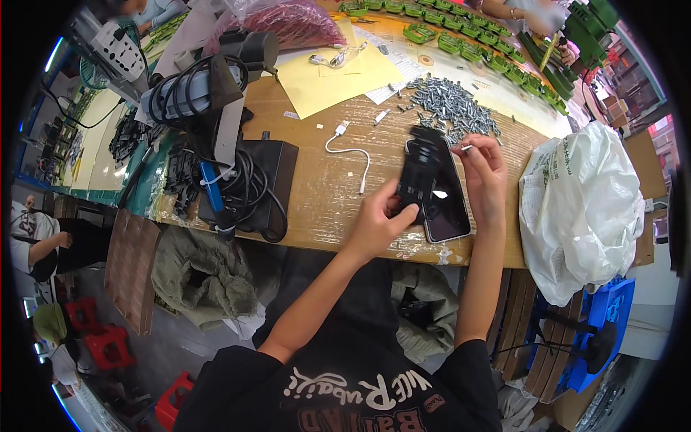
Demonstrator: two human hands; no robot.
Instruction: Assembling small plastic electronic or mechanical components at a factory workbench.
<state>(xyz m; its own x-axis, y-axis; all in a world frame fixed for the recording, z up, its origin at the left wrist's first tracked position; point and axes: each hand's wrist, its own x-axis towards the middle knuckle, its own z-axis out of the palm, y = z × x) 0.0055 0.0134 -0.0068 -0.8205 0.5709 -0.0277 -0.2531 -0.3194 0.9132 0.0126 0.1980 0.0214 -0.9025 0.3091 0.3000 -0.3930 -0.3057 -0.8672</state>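
Note:
My left hand (378, 222) is closed round a black plastic part (416, 173), held above the near edge of the table. Under and beside that part lies a smartphone (450, 205) with a dark screen and a small bright reflection. My right hand (484, 169) pinches a small silvery-white piece (466, 148) between thumb and fingers, just right of the phone's far end. Beyond both hands spreads a pile of small grey metal cylinders (450, 104). A short white USB cable (367, 162) rests left of my left hand.
Left stand a black box (268, 173) with coiled black cables and a blue pen-shaped tool (211, 186). A white plastic sack (581, 209) sits at the right. Farther off are yellow paper (324, 79), a pink-red bag (288, 29) and rows of green parts (461, 47). Other people work around.

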